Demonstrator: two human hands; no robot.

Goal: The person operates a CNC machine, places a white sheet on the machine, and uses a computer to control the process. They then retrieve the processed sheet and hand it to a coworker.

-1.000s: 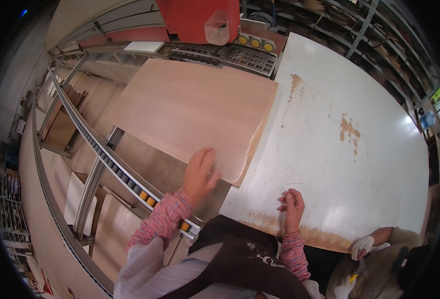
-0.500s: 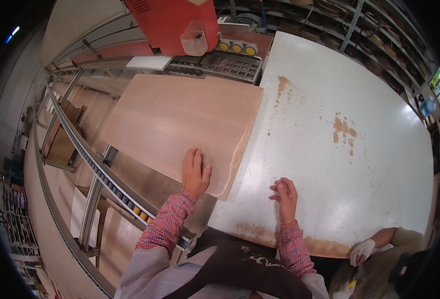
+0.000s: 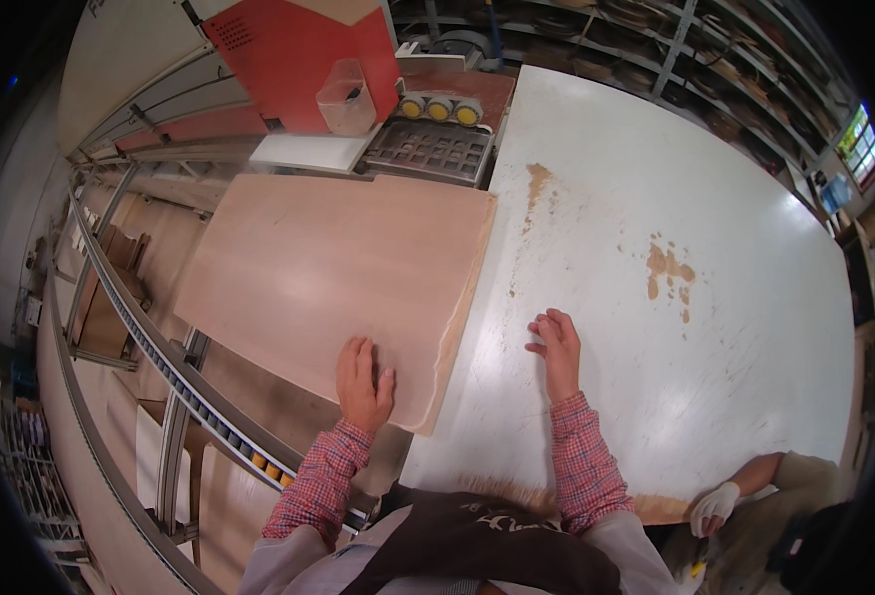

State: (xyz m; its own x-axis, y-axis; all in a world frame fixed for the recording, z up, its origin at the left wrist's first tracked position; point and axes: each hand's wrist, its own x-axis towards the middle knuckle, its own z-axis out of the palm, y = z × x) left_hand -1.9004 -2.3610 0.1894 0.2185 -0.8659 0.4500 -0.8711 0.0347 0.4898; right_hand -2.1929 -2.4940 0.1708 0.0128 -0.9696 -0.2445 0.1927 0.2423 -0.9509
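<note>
The right hand (image 3: 559,359), half-open and empty, has advanced over the white table (image 3: 755,337); the left hand (image 3: 362,389), loosely open, overlies the board (image 3: 328,268), contact unclear.

Beyond right hand (image 3: 557,357): metal shelving (image 3: 677,48) stacked with brown sheets; farther right, gridded window (image 3: 861,146), bright. White worktable (image 3: 745,397) below right hand, scuffed, glare at far-right edge. Left of left hand (image 3: 361,385): brownish-grey floor (image 3: 249,380)
</note>
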